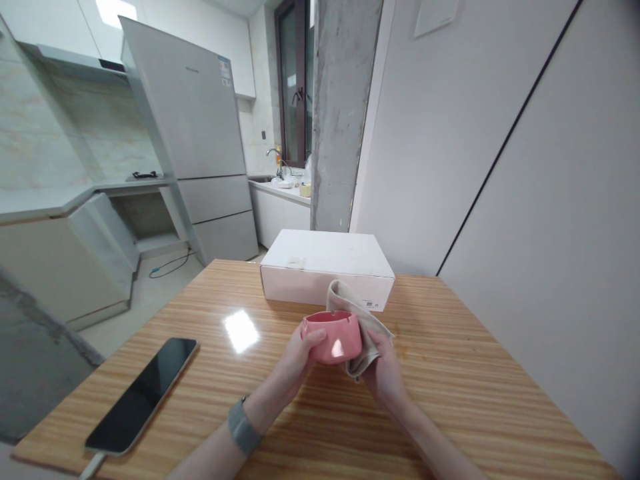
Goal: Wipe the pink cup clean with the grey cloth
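Note:
A glossy pink ashtray (pixel 334 339) with notches in its rim is held above the table, tilted a little. My left hand (pixel 301 352) grips its left side, thumb lying across the front wall. From the right, my right hand (pixel 384 370) is closed on a beige cloth (pixel 361 327), which is folded and pressed against the ashtray's right side. One end of the cloth stands up behind the rim. The fingers of both hands are partly hidden beneath and behind what they hold.
On the wood-grain table (pixel 450 400), a white box (pixel 327 257) stands behind the hands. A phone (pixel 145 393) with a white cable (pixel 93 465) lies at the left. Beyond are a fridge (pixel 195 120), a concrete pillar (pixel 344 120) and a sink counter (pixel 280 207).

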{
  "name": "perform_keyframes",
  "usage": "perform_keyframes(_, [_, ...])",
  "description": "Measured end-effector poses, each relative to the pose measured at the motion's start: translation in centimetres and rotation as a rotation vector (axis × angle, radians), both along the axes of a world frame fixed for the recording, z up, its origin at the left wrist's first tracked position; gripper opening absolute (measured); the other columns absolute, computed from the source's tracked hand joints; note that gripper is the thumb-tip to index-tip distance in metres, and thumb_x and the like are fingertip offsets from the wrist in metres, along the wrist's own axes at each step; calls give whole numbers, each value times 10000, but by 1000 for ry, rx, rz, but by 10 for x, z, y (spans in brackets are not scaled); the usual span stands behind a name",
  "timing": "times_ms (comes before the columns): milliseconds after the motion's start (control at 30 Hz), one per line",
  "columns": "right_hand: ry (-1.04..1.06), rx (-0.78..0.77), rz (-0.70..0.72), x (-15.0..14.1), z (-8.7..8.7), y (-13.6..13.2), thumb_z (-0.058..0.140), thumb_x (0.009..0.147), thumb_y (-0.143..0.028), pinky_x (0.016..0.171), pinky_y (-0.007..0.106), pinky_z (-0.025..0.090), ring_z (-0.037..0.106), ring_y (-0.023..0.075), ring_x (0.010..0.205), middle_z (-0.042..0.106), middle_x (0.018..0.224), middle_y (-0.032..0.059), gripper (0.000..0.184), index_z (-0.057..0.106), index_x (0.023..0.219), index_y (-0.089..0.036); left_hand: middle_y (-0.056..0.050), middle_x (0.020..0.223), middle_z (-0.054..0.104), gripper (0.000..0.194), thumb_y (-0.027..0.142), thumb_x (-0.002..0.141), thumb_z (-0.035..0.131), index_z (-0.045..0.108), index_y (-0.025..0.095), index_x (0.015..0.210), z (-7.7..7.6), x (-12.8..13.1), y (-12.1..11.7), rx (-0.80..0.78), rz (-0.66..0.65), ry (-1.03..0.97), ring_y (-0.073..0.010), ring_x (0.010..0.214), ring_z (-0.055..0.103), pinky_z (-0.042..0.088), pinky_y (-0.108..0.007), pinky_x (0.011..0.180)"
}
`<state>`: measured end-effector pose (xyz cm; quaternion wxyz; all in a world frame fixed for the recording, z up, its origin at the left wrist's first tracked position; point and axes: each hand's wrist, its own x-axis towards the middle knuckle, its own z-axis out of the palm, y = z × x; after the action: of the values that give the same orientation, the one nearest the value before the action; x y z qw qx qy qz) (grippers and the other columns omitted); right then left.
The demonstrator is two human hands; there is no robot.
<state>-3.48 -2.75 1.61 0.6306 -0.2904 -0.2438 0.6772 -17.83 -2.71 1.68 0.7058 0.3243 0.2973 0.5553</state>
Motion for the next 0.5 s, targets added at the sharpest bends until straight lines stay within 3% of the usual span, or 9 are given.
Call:
perform_keyframes(167, [-82, 50, -75, -2, -13, -2, 722, 673, -349, 883, 307, 500, 642, 221, 1009, 759, 954, -6, 244, 748, 886, -233, -128, 1061, 702, 490, 395, 707, 731, 643, 100, 1089, 4, 3, -1, -6, 82, 12, -284, 1043, 612, 459, -351, 895])
perform_keyframes(333, [-83, -8, -127, 4, -9, 5, 713, 640, -390, 791, 333, 527, 669, 241, 857, 764, 797, 1, 258, 747, 822, -210, -107, 1148, 675, 435, 444, 838, 554, 644, 129, 1124, 8, 1, -1, 15, -85, -88, -278, 1153, 554, 417, -360, 973])
perform_keyframes(400, [-73, -37, -98, 8, -4, 8, 705, 635, -395, 740, 330, 536, 676, 244, 808, 760, 751, 7, 279, 742, 819, -189, -101, 1213, 645, 408, 373, 821, 610, 628, 149, 1162, 6, 0, -1, 42, -134, -40, -270, 1176, 539, 413, -349, 976])
perform_keyframes(500, [-54, -60, -79, 11, 0, 8, 698, 638, -383, 703, 318, 539, 686, 247, 801, 760, 735, 12, 276, 731, 815, -175, -128, 1280, 602, 515, 357, 761, 718, 589, 155, 1215, 0, -1, -2, 40, -78, 88, -276, 1203, 518, 405, -349, 978])
